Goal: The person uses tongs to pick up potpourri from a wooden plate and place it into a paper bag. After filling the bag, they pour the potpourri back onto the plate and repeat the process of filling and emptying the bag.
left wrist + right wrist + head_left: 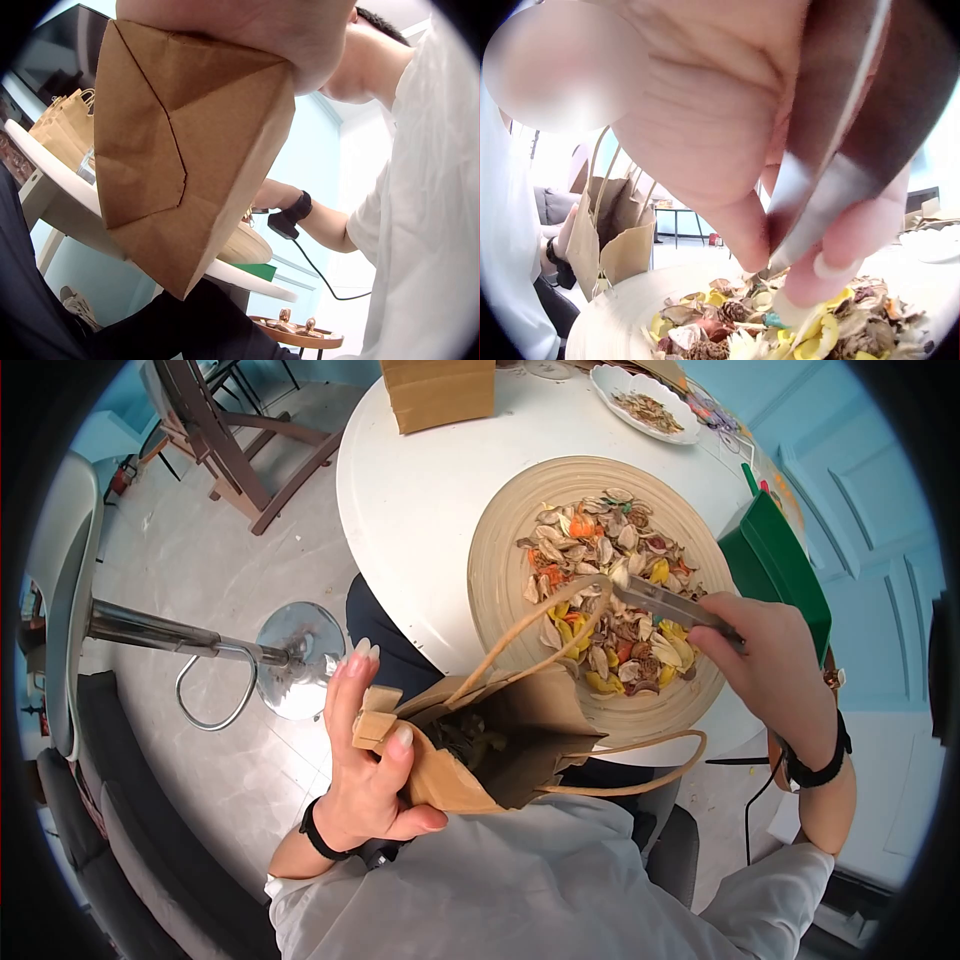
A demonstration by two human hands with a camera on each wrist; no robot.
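My left hand (365,770) holds a brown paper bag (470,775) by its side, thumb and fingers around the folded edge; the bag's mouth faces up and some dark dried bits show inside. From the left wrist view the bag's underside (180,142) is seen. Metal tongs (675,607) are pinched in my right hand (765,660), their tips over the dried petals (610,550) heaped on a round wooden plate (495,560). Whether the tips grip a petal I cannot tell. One bag handle (530,622) loops over the plate's near left part.
Another paper bag (440,395) stands at the white table's (400,490) far side. A scalloped white dish (640,405) of dried bits lies at the back right, a green box (780,565) right of the plate. A stool (170,630) stands on the left.
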